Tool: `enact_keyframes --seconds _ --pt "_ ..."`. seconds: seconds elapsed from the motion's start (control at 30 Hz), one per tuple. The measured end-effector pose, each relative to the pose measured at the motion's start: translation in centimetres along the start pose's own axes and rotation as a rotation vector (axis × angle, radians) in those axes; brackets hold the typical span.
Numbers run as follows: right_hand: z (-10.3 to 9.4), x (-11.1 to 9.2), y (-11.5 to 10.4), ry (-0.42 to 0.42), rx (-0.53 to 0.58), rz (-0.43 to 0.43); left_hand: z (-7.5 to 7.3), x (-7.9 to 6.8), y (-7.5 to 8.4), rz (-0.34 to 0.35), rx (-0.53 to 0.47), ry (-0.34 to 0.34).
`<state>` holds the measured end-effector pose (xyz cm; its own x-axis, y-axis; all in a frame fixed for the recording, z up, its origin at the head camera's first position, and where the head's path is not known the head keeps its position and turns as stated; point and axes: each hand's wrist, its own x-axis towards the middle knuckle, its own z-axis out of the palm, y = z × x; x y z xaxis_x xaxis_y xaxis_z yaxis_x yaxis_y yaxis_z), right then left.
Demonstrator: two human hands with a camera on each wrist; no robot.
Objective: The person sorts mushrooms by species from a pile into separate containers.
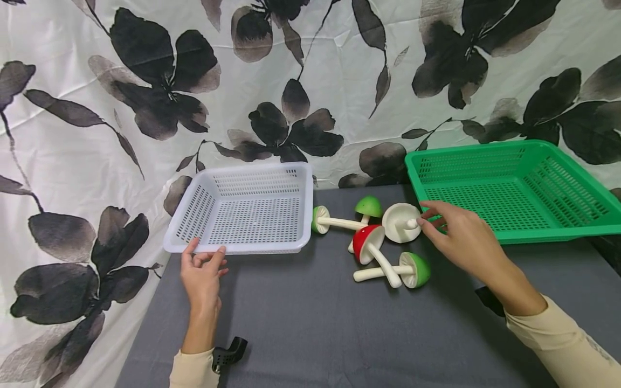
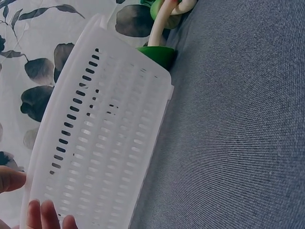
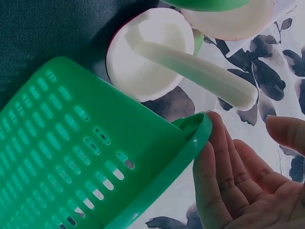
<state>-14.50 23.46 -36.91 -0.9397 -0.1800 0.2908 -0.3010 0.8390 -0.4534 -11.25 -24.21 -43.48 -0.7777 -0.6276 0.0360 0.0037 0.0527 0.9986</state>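
My left hand [image 1: 201,280] is at the front rim of a white plastic basket [image 1: 264,249]. In the left wrist view its thumb [image 2: 12,179] meets the rim and other fingertips [image 2: 47,214] lie against the outer wall. My right hand [image 1: 461,237] is beside the near-left corner of a green plastic basket [image 1: 548,235]. Its fingertips touch or nearly touch that rim in the right wrist view, thumb spread apart. Close by, an upturned toy mushroom [image 3: 147,71] points its pale stem toward that hand, with a gap between. A red-capped toy mushroom [image 1: 368,243] lies across a green-capped one [image 1: 418,269].
More green-capped toy mushrooms [image 1: 368,206] lie between the two baskets. A grey cloth [image 1: 310,334] covers the table. Behind it hangs a white curtain [image 1: 233,81] with dark flowers, close to both baskets' back edges.
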Motion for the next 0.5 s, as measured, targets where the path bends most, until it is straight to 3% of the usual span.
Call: enact_keyframes --seconds 0.5 --pt "1.0 1.1 -0.4 -0.043 0.021 -0.06 0.0 0.1 -0.6 0.022 0.001 0.005"
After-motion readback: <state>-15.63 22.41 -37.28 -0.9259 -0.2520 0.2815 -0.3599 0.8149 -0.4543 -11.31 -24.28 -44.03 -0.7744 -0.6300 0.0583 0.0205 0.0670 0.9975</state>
